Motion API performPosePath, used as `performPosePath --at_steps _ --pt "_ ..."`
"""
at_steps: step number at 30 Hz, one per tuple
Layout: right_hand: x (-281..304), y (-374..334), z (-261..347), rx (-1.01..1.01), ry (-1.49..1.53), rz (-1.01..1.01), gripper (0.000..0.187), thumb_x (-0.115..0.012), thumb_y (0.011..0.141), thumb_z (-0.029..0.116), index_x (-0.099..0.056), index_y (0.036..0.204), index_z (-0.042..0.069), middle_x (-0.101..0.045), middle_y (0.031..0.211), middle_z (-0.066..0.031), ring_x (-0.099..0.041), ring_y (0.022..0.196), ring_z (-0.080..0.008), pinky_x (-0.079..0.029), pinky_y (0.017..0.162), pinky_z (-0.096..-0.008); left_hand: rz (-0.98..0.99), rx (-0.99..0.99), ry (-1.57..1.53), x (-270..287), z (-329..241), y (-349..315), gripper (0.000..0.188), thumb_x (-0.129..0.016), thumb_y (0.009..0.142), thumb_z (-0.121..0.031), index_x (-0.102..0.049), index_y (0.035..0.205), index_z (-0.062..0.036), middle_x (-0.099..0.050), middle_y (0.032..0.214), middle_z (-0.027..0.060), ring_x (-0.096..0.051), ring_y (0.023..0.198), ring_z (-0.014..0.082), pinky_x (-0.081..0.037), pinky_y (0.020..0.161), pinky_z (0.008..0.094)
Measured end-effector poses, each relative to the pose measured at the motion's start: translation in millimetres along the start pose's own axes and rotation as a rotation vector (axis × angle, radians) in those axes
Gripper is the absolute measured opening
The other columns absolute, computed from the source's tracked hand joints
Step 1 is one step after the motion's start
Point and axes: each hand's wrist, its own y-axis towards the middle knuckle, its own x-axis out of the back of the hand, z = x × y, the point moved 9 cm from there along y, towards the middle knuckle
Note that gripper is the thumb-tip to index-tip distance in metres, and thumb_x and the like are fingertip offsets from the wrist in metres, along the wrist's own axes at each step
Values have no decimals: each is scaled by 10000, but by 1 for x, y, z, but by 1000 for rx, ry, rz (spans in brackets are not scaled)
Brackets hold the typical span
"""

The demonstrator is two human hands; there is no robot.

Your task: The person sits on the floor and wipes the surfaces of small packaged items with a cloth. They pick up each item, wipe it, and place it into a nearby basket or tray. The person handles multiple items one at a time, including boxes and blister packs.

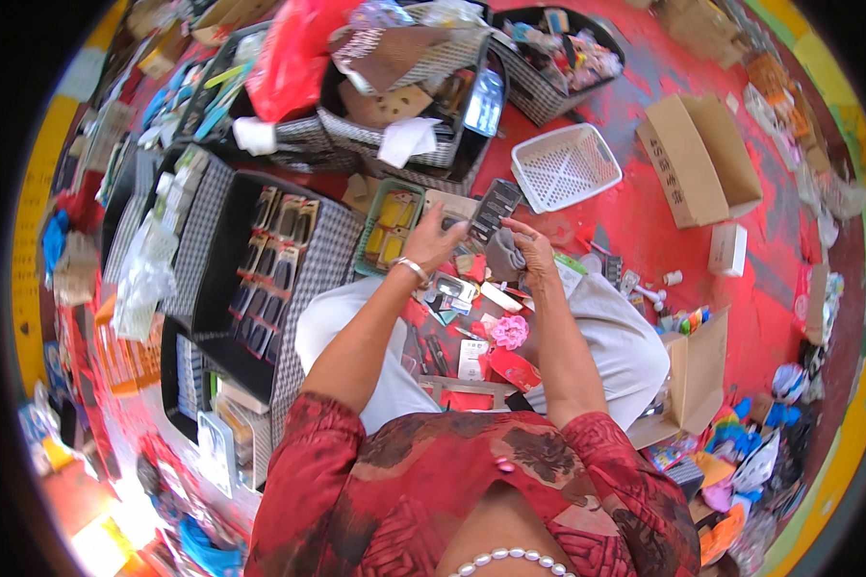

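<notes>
The right hand [537, 255] is grasping a soft grey cloth bundle [502, 258]. A flat, dark rectangular package with pale printing [497, 200] is lying at its eleven o'clock. The left hand [435, 240] is curling its fingers by a flat beige card [452, 204]; I cannot tell whether it is gripping it. At the left hand's ten o'clock, a green plastic basket [369, 231] is holding yellow items; a ruffled pink flower [509, 332] is lying at the right hand's seven o'clock.
</notes>
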Motion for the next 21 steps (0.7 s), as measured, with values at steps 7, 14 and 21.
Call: performPosePath --at_steps 7,14,21 --pt "-131 -115 114 698 -1044 -29 308 -571 680 121 -630 969 33 -626 960 -163 -597 897 -302 -444 816 -348 38 -303 -473 10 -60 -24 878 -646 783 -359 -111 1373 10 -370 1279 208 -397 1176 254 -313 985 318" --pt "-93 -138 135 224 -199 -25 252 -533 843 193 -582 1030 32 -598 1014 -101 -582 913 -217 -478 795 -380 515 15 -1513 12 -61 -39 443 -448 883 -384 -456 1170 -46 -572 1069 136 -582 762 147 -480 554 261" --pt "-119 -149 205 458 327 64 337 -513 871 292 -514 1098 43 -592 1006 -112 -591 921 -247 -494 787 -443 755 -64 -1735 18 -95 -59 559 -383 900 -441 -373 1291 -41 -457 1262 184 -550 1029 322 -523 715 354"
